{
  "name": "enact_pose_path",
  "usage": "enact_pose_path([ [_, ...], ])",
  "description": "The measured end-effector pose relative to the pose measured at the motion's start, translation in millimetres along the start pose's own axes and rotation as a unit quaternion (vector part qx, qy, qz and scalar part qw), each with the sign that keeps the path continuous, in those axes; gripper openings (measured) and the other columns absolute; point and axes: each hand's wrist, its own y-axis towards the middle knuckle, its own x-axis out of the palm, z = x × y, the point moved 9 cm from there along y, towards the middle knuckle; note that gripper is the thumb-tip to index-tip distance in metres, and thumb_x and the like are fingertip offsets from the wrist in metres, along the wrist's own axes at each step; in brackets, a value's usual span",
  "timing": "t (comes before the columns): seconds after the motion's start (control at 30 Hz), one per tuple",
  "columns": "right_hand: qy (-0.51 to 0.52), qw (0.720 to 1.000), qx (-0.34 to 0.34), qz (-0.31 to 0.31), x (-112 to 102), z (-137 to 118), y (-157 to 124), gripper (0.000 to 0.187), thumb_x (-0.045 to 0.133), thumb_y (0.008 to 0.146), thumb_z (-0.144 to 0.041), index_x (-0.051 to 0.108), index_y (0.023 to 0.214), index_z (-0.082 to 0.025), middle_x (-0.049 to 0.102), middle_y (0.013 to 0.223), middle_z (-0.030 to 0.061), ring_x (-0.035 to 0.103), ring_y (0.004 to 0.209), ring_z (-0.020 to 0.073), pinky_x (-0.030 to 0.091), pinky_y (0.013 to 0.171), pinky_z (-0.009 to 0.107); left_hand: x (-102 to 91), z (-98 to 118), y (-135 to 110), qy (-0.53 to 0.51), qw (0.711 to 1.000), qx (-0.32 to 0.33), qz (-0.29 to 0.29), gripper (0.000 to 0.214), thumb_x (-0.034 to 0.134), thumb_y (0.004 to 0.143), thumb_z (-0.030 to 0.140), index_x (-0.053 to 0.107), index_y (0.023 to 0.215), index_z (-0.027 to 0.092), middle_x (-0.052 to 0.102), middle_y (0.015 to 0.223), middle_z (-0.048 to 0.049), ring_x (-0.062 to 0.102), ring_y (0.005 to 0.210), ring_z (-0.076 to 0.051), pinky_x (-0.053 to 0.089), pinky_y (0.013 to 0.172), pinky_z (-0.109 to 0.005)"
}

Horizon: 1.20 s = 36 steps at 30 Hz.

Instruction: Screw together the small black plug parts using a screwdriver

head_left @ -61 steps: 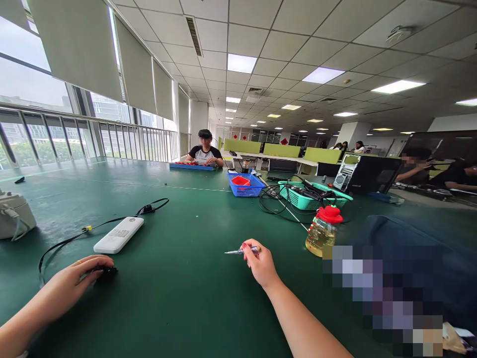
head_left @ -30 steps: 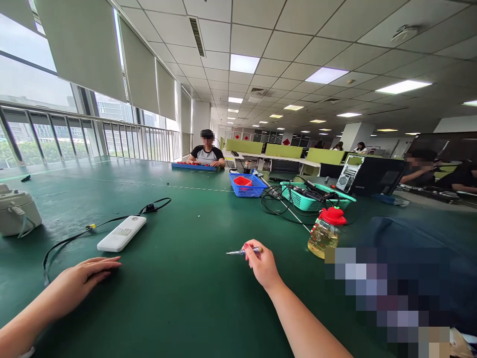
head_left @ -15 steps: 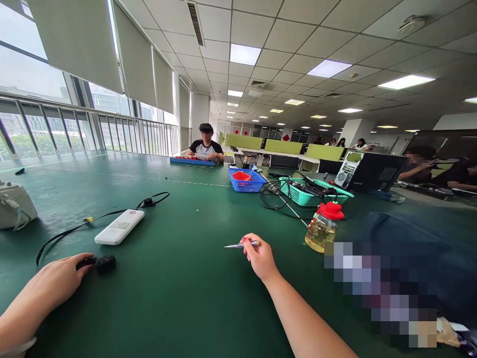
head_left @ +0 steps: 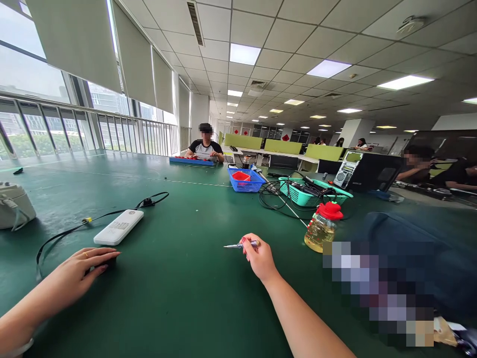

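My right hand (head_left: 261, 258) is closed around a small screwdriver (head_left: 238, 244) with a clear handle, its metal tip pointing left above the green table (head_left: 179, 293). My left hand (head_left: 80, 271) lies over a small black object (head_left: 106, 262) on the table, fingers stretched forward and covering most of it. A white power bank (head_left: 118, 226) with a black cable (head_left: 63, 233) lies just beyond my left hand.
A bottle of yellow liquid with a red cap (head_left: 322, 227) stands right of my right hand. Behind it are a teal basket (head_left: 313, 193) with cables and a blue basket (head_left: 246, 180). A white bag (head_left: 13, 206) sits far left. People sit at the far end and right.
My left hand has slid forward over the small black object, which lay uncovered beside its fingertips half a second ago. My right hand has held the screwdriver almost still.
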Motion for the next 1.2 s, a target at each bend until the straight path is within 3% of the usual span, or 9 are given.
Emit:
enact_pose_path([
  [0.2,0.0,1.0,-0.002,-0.003,0.7,-1.4,0.0,0.036,0.048,0.088,-0.052,0.06,0.076,-0.019,0.052,0.058,-0.0011,0.045,0.048,0.0118,0.036,0.046,0.024,-1.2,3.8,2.9,-0.002,1.0,0.004,0.002,0.064,0.037,0.079,0.067,0.074,0.107,0.024,0.07,0.119,-0.0063,0.062,0.112,-0.029,0.046,0.104,-0.041],
  [0.4,0.002,1.0,0.001,-0.002,-0.1,-0.4,0.1,0.035,0.047,0.089,-0.05,0.059,0.076,-0.019,0.051,0.058,-0.0017,0.044,0.048,0.0113,0.036,0.047,0.024,1.8,0.2,4.0,0.04,0.999,-0.025,-0.004,0.057,0.037,0.08,0.05,0.07,0.115,0.021,0.066,0.126,-0.007,0.06,0.118,-0.028,0.044,0.106,-0.041],
  [0.57,0.005,1.0,-0.002,0.002,-0.8,-0.7,0.2,0.036,0.048,0.088,-0.051,0.059,0.076,-0.02,0.051,0.058,-0.0022,0.044,0.048,0.0113,0.036,0.047,0.024,6.7,-0.6,1.3,0.041,0.997,-0.051,-0.042,0.057,0.032,0.081,0.043,0.066,0.122,0.02,0.067,0.123,-0.0058,0.063,0.114,-0.025,0.047,0.102,-0.038],
  [0.93,0.005,1.0,-0.009,-0.001,0.1,-2.8,0.0,0.036,0.047,0.089,-0.051,0.059,0.077,-0.02,0.051,0.057,-0.0018,0.044,0.048,0.011,0.035,0.046,0.023,2.6,-1.8,1.2,0.008,1.0,-0.008,-0.017,0.055,0.044,0.076,0.052,0.071,0.113,0.023,0.067,0.124,-0.0052,0.061,0.116,-0.028,0.045,0.104,-0.039],
  [1.2,0.005,1.0,-0.007,-0.003,-0.2,-3.3,0.1,0.037,0.047,0.088,-0.052,0.059,0.076,-0.02,0.05,0.057,-0.0021,0.044,0.047,0.0111,0.035,0.046,0.024,2.2,-8.7,1.8,0.002,0.999,-0.035,-0.011,0.06,0.042,0.073,0.057,0.072,0.113,0.023,0.067,0.125,-0.0048,0.062,0.114,-0.028,0.046,0.103,-0.039],
])
